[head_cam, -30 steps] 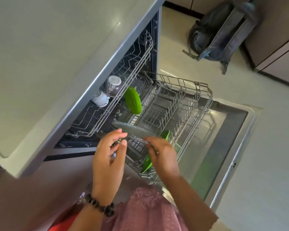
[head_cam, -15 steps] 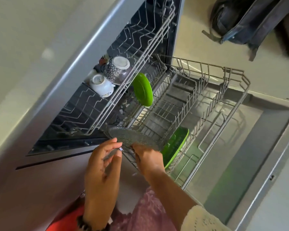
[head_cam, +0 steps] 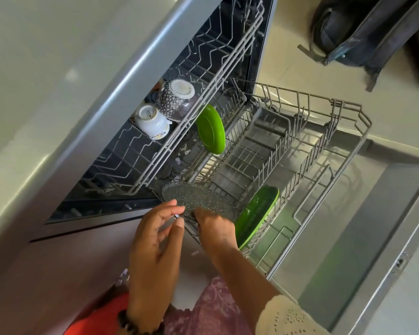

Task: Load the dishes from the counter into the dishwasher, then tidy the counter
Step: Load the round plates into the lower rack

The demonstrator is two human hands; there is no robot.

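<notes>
Head view: textured glass plate (head_cam: 198,200) at lower rack (head_cam: 348,151), near corner.
My right hand (head_cam: 215,229) grips its edge; my left hand (head_cam: 155,250) hovers loose beside it, holding nothing.

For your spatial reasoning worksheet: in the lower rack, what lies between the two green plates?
In the head view, only bare rack tines separate the upright green plate from the leaning green plate.

**A home kitchen**

An open dishwasher (head_cam: 324,213) sits built in under a pale table (head_cam: 46,56), its 2 racks holding cups (head_cam: 153,122) and green plates (head_cam: 211,129). A backpack (head_cam: 363,27) lies on the tiled floor (head_cam: 288,59).
</notes>
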